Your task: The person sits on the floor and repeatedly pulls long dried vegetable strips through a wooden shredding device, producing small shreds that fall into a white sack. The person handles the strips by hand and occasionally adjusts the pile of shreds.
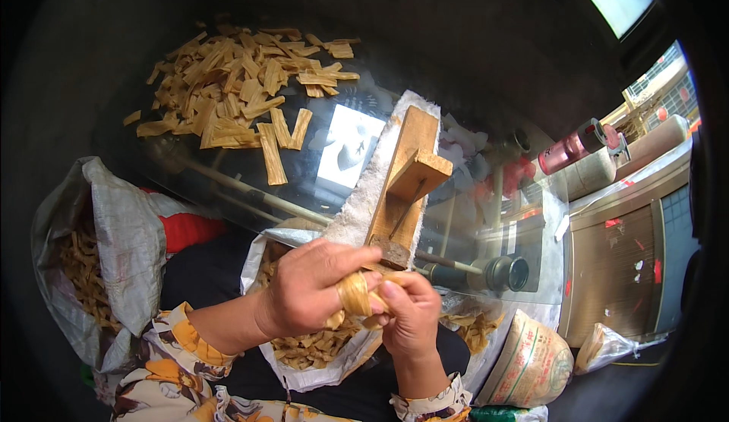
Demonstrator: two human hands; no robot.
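A pliable yellowish strip [354, 295], perhaps dried plant or bean-curd material, loops around the fingers of my left hand [307, 288]. My right hand [411, 314] pinches the other part of it between thumb and fingers. Both hands meet just above a white sack [327, 379] of small folded yellowish pieces [307, 349], which sits at my lap. Right beyond my fingers is a wooden stand [405, 166] with an upright block and a thin metal rod slanting from it. It rests on a white towel [364, 205]; my left fingertips are close to its near end block [392, 251].
A heap of flat strips [228, 86] covers the far left of the glass tabletop [353, 166]. An open woven sack [122, 240] of pieces stands at left. On the right are a pink bottle [571, 147], a printed sack [527, 362] and a clear plastic bag [603, 348].
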